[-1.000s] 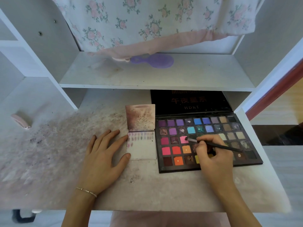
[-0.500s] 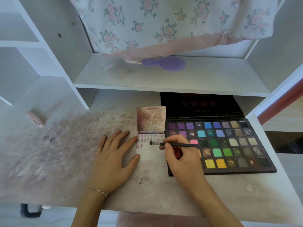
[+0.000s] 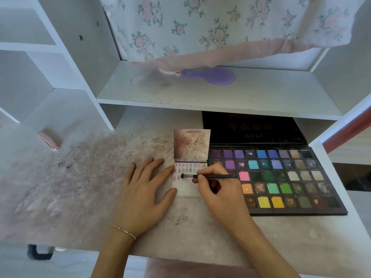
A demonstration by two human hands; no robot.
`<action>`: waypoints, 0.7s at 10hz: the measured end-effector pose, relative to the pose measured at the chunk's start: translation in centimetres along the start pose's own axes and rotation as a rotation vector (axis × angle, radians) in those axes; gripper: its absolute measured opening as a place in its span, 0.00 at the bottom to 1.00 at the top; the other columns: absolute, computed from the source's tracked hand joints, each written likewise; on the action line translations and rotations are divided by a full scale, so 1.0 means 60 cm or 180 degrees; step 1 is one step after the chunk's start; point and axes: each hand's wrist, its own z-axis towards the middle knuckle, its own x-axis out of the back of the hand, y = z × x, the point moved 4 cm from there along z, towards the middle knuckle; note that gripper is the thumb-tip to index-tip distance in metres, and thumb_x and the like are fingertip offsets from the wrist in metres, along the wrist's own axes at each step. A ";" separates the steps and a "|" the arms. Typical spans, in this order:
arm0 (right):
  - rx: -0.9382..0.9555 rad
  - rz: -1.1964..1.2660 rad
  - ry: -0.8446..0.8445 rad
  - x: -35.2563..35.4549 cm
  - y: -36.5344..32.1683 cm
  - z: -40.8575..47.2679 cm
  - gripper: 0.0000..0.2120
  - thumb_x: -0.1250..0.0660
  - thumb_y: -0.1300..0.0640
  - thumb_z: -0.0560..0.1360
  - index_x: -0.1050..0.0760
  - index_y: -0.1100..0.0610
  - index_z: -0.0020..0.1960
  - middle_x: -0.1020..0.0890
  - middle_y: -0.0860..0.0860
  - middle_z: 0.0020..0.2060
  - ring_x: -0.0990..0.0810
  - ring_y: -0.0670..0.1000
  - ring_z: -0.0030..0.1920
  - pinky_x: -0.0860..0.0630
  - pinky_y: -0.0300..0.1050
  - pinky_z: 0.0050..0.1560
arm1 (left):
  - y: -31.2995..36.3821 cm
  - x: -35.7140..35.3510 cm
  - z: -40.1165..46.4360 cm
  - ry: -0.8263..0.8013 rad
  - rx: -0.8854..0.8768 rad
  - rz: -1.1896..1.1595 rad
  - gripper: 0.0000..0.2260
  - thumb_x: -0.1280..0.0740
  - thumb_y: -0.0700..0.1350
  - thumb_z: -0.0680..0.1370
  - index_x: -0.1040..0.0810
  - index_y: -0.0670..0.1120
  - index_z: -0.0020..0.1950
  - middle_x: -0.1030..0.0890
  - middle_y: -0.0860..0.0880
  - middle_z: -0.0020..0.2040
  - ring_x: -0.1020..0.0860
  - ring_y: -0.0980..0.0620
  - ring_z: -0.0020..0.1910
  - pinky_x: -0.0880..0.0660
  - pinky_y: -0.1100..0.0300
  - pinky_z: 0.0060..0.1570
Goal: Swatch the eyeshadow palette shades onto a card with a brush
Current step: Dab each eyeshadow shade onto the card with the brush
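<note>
So the card [image 3: 189, 182] was lying flat on the desk [image 3: 84, 177], tucked right against the left edge of the eyeshadow palette [image 3: 281, 177], with a couple of rows of small pink and purple smudges across its top part and one more pinkish dab down its left side. The brush [image 3: 208, 176] was held nearly level over it, dark bristle tip pointing left and sitting on or just above the card below those rows, honestly couldn't tell if it was actually touching. The right hand [image 3: 218, 189] had the thin black handle pinched between thumb and fingertips, the rest of the fingers curled under, and the hand covered the palette's left columns. The left hand [image 3: 144, 193] was laid flat on the desk with fingers spread and straight, index fingertip and thumb tip both up against the card's left edge, a thin bracelet [image 3: 123, 232] on the wrist. Just behind the card sat another card-like piece [image 3: 191, 144], heavily stained brownish pink and speckled with dark crumbs. The palette was open, its black lid [image 3: 253, 127] leaning back under the shelf [image 3: 200, 93], pans running purples and blues at the back, greens in the middle, yellows up front. The desk was dusted with pinkish powder and dark flecks. A small pink thing [image 3: 48, 140] lay off to the far left, a purple hairbrush [image 3: 212, 76] was on the shelf, and a floral cloth [image 3: 210, 27] with a pink hem hung over it.
</note>
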 end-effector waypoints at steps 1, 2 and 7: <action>-0.0046 -0.0028 -0.0023 -0.001 0.003 0.000 0.12 0.36 0.59 0.73 0.31 0.43 0.38 0.19 0.48 0.35 0.23 0.45 0.36 0.27 0.40 0.34 | 0.000 0.000 0.000 0.0003 0.0003 0.0013 0.25 0.48 0.61 0.72 0.30 0.55 0.67 0.30 0.50 0.68 0.37 0.49 0.70 0.51 0.47 0.70; -0.0075 0.0023 -0.0044 -0.002 0.004 0.000 0.09 0.36 0.60 0.73 0.30 0.47 0.39 0.20 0.49 0.34 0.25 0.45 0.33 0.29 0.36 0.30 | 0.000 -0.001 0.001 -0.0004 0.0008 0.0023 0.25 0.48 0.61 0.72 0.31 0.55 0.67 0.30 0.50 0.68 0.37 0.49 0.70 0.51 0.48 0.70; -0.0031 -0.0027 -0.0038 -0.001 0.002 0.001 0.14 0.36 0.61 0.73 0.31 0.42 0.38 0.20 0.47 0.36 0.22 0.45 0.39 0.26 0.38 0.37 | 0.000 -0.002 0.000 0.0001 0.0011 0.0008 0.25 0.48 0.61 0.72 0.31 0.55 0.67 0.31 0.51 0.68 0.38 0.50 0.70 0.51 0.47 0.71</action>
